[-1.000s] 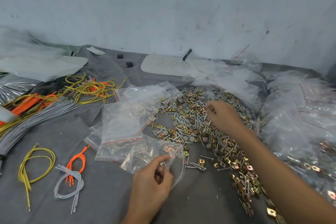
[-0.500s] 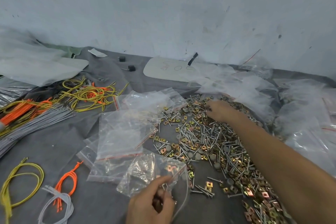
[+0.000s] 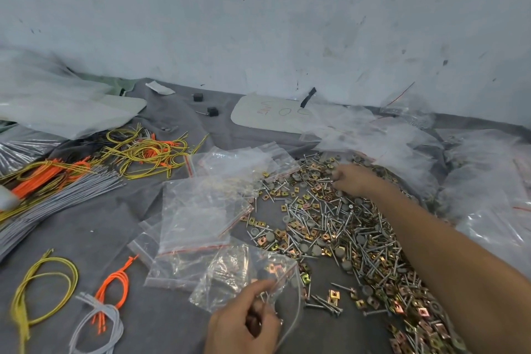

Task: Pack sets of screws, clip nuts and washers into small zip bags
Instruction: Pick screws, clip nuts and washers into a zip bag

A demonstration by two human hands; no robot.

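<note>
You had a grey cloth (image 3: 86, 224) for a worktop, butted up against a scuffed white wall (image 3: 258, 23). Your left hand (image 3: 241, 325), down at 6 o'clock, pinched the mouth of a zip bag (image 3: 230, 276), thumb and fingers curled on the plastic. A couple of clip nuts (image 3: 274, 268) sat inside. Empty bags (image 3: 198, 207) lay stacked at 10 o'clock from it. Your right hand (image 3: 355, 179) was out at 1 o'clock, fingers curled into the pile (image 3: 344, 227) of screws, nuts and washers. Couldn't tell if it actually had anything. Cords (image 3: 143, 149) sprawled off at 9.
</note>
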